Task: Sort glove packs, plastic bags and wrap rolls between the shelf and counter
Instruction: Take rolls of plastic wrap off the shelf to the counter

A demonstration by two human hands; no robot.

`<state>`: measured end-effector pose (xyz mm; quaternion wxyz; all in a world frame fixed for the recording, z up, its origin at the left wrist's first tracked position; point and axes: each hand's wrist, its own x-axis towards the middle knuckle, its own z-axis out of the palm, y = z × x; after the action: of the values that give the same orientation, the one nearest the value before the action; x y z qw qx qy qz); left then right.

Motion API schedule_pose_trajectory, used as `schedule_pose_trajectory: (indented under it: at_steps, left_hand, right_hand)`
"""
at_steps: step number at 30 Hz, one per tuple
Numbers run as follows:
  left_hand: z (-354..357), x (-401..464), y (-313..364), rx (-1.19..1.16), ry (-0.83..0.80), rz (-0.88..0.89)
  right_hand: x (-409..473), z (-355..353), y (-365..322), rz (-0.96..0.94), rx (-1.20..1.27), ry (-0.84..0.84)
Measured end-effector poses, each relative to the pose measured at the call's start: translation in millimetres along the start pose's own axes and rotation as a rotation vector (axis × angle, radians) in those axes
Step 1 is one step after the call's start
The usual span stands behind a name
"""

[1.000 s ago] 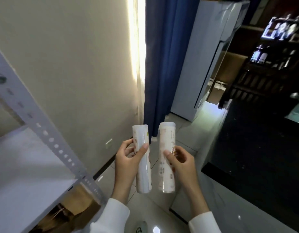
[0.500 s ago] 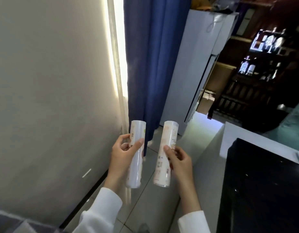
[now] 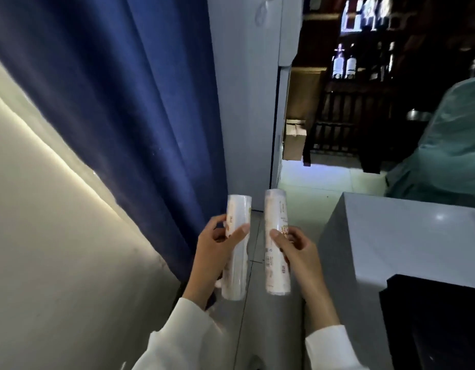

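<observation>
Over tiled floor [image 3: 305, 198], left hand [image 3: 215, 252] grips one upright wrap roll [image 3: 236, 247], right hand [image 3: 297, 252] another [image 3: 277, 241]; rolls apart. Blue curtain [image 3: 140, 102] left, grey counter [image 3: 407, 241] right.

Two wrap rolls [image 3: 236, 247] [image 3: 277, 244], two hands [image 3: 215, 252] [image 3: 297, 252], one counter [image 3: 391, 241].

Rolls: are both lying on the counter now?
No: the left hand and right hand each hold one roll upright, left of the counter.

- A dim shop or bar back room.
- Bottles [image 3: 344, 64] stand on dark wooden shelving [image 3: 345, 110].
- Blue curtain [image 3: 140, 102], white cabinet [image 3: 247, 89], grey counter [image 3: 396, 244].
</observation>
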<state>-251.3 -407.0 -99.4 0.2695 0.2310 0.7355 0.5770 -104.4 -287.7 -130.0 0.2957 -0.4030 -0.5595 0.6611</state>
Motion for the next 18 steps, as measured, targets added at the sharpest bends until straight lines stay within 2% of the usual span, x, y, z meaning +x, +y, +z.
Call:
schedule_pose_trajectory:
  at_steps: [8, 13, 18]
  left_hand:
    - [70.8, 122.2, 25.7, -0.107, -0.185, -0.056]
    - [118.3, 210.9, 30.9, -0.11, -0.276, -0.079]
    - [170.6, 321.6, 44.5, -0.107, -0.364, -0.03]
  right_hand:
    - [95.9, -34.6, -24.2, -0.009, 0.017, 0.23]
    - [159.0, -53.3, -30.3, 0.012, -0.027, 0.295]
    - [240.5, -71.1, -50.9, -0.016, -0.054, 0.409]
